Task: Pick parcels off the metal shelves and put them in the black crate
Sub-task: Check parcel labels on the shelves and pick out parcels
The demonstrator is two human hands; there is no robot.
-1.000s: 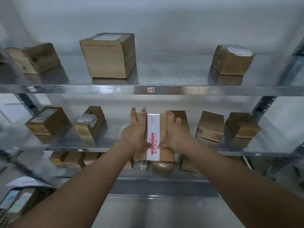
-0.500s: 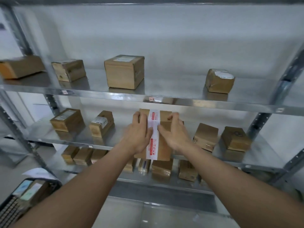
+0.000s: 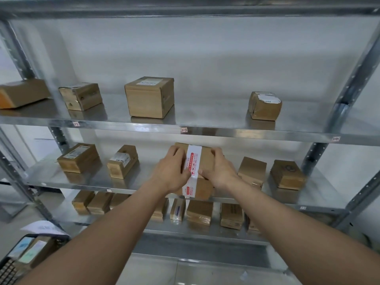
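Brown cardboard parcel (image 3: 202, 161) w/ white tape strip printed in red running lengthwise is being held between both hands, tilted, near end overhanging front edge of middle metal shelf (image 3: 86, 179). Other brown parcels are sitting on the shelves: labelled cube (image 3: 149, 97) at 12 o'clock on upper shelf, two at 9, two at 3. Black crate (image 3: 12, 268) is showing at 7 o'clock, parcels inside.

Brown cardboard parcels: four on the upper metal shelf (image 3: 205, 131), five on the middle shelf (image 3: 82, 182), one held. Black crate (image 3: 12, 262): one. Hands: two.
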